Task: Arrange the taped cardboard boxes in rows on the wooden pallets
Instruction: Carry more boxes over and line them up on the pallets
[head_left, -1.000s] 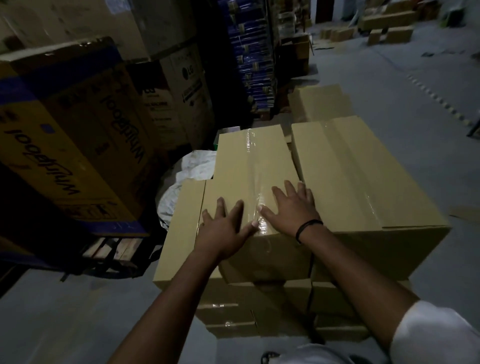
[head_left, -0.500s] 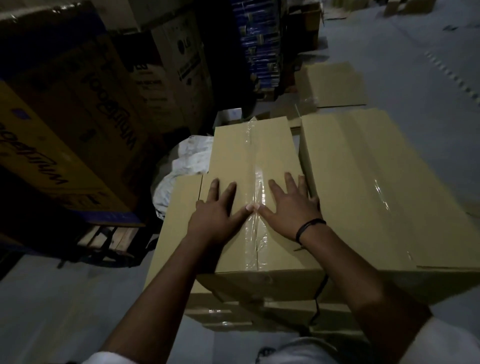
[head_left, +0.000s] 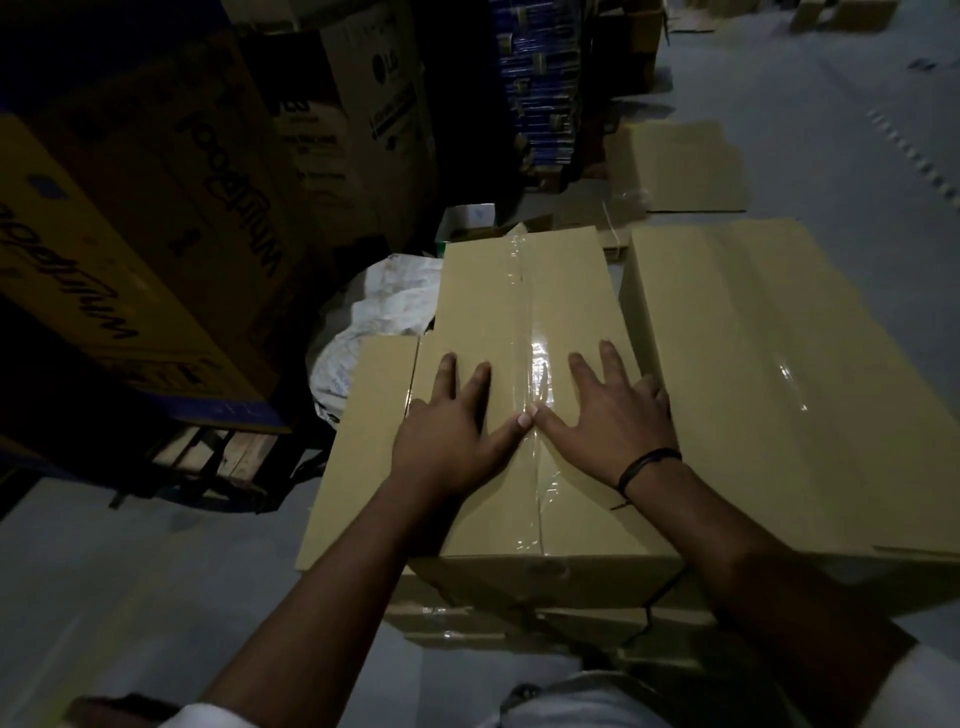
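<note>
Head view: my left hand and right hand, fingers spread, press flat on taped box; thumbs touching.

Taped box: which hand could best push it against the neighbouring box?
The left hand, probably: it lies near the taped box's left edge; the right hand sits beside the neighbouring box.

A dim warehouse or stockroom. Tall yellow-and-blue printed appliance cartons and a brown carton with an LG mark fill the upper left, above a slatted wooden pallet. A stack of blue wrapped packs rises at top centre. Plain brown taped cardboard boxes are piled mid-frame. Bare grey concrete floor spreads around, with a flattened brown cardboard sheet lying at upper right.
</note>
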